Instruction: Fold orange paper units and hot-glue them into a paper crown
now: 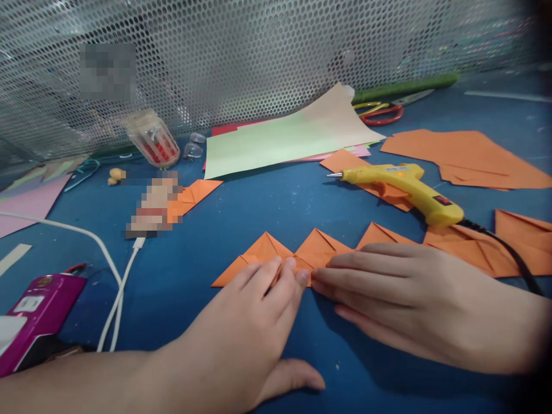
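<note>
A row of folded orange paper triangles (321, 244) lies on the blue table, with its peaks pointing away from me. My left hand (263, 316) presses its fingertips on the lower edge near the row's left end, the thumb spread apart. Flat over the middle of the row rests my right hand (392, 293), its fingers stretched together and touching the paper beside the left fingertips. Part of the row is hidden under both hands. Just beyond the right hand, a yellow glue gun (403, 178) lies on its side across an orange paper piece (342, 160).
Orange sheets (466, 152) lie at the right, and scissors (383, 114) behind. Pale green paper (276, 144) is stacked near the perforated metal screen (241, 63). A jar (153, 138) stands left of it. White cable (110, 270) and a purple box (47, 310) occupy the left.
</note>
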Demonstrator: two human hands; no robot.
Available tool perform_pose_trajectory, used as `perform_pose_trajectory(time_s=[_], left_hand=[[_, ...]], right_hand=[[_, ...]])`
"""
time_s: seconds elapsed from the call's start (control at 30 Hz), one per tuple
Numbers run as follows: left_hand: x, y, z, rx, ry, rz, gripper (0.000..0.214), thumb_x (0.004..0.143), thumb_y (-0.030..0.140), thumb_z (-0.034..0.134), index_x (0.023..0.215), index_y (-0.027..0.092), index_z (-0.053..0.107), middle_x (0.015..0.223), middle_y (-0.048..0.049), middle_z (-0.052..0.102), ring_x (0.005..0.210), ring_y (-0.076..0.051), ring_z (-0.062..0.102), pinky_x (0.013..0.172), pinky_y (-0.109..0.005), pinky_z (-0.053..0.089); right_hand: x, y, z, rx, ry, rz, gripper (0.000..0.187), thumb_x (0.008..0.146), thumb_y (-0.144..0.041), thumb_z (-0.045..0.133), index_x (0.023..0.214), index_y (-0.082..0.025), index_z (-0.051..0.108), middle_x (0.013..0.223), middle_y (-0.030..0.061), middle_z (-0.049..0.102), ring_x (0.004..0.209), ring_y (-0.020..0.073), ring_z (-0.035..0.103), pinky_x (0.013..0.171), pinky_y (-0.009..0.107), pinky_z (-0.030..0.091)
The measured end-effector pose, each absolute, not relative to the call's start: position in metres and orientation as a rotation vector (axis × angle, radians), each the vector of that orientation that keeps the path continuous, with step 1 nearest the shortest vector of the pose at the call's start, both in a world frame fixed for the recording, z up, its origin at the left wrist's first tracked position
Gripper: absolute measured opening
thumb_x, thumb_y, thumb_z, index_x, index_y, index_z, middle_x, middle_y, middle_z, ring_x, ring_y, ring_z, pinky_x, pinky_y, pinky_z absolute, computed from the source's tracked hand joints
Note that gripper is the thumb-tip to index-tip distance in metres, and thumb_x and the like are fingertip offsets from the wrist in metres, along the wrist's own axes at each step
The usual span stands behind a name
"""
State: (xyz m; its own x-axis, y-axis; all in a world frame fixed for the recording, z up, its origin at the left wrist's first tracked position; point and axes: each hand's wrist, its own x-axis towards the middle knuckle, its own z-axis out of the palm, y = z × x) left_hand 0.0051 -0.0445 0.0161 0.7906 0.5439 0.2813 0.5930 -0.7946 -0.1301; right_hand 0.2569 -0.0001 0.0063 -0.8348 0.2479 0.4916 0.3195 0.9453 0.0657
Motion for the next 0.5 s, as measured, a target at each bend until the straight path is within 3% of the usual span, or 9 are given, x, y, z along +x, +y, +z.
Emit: perform_pose_trajectory(time_s=[0.13,0.27,0.37,0.5], left_hand=[[0.0034,-0.0435,0.0179,-2.844,-0.909,-0.298,0.086,0.114,0.058,0.008,0.133,0.001,0.07,0.131,-0.0143,0.077,0.116,-0.029,0.074,0.1,-0.038,0.058],[0.0004,-0.0442,0.0205,-2.92,-0.936,-0.229,0.083,0.113,0.065,0.021,0.141,0.0,0.064,0.14,-0.0178,0.072,0.126,-0.033,0.07,0.107,-0.042,0.056],[-0.0025,-0.0435,0.0205,-2.991,-0.963,-0.226,0.089,0.108,0.074,0.032,0.148,-0.001,0.058,0.148,-0.0212,0.066,0.133,-0.035,0.065,0.111,-0.044,0.055],[-0.0039,-0.0375,0.0175,-3.094,-0.973,-0.348,0.1,0.1,0.086,0.035,0.149,0.002,0.058,0.142,-0.0218,0.07,0.127,-0.033,0.069,0.107,-0.043,0.058]], right_hand=[[0.2544,-0.001,0.0065,-0.399,-2.571,-0.055,0.041,0.11,-0.014,0.04,0.089,-0.02,0.074,0.092,0.0036,0.08,0.089,0.016,0.074,0.084,0.031,0.061],[0.2567,0.0023,0.0061,-0.41,-2.601,0.018,0.036,0.109,-0.015,0.042,0.094,-0.019,0.075,0.098,0.0042,0.081,0.093,0.0164,0.075,0.088,0.031,0.06],[0.2603,0.0052,0.0072,-0.418,-2.616,0.048,0.034,0.109,-0.015,0.043,0.101,-0.018,0.076,0.099,0.005,0.081,0.091,0.0166,0.075,0.087,0.032,0.06],[0.2588,0.0065,0.0148,-0.524,-2.608,0.318,0.03,0.108,-0.02,0.046,0.108,-0.021,0.075,0.101,0.0038,0.081,0.091,0.0153,0.076,0.081,0.029,0.06]])
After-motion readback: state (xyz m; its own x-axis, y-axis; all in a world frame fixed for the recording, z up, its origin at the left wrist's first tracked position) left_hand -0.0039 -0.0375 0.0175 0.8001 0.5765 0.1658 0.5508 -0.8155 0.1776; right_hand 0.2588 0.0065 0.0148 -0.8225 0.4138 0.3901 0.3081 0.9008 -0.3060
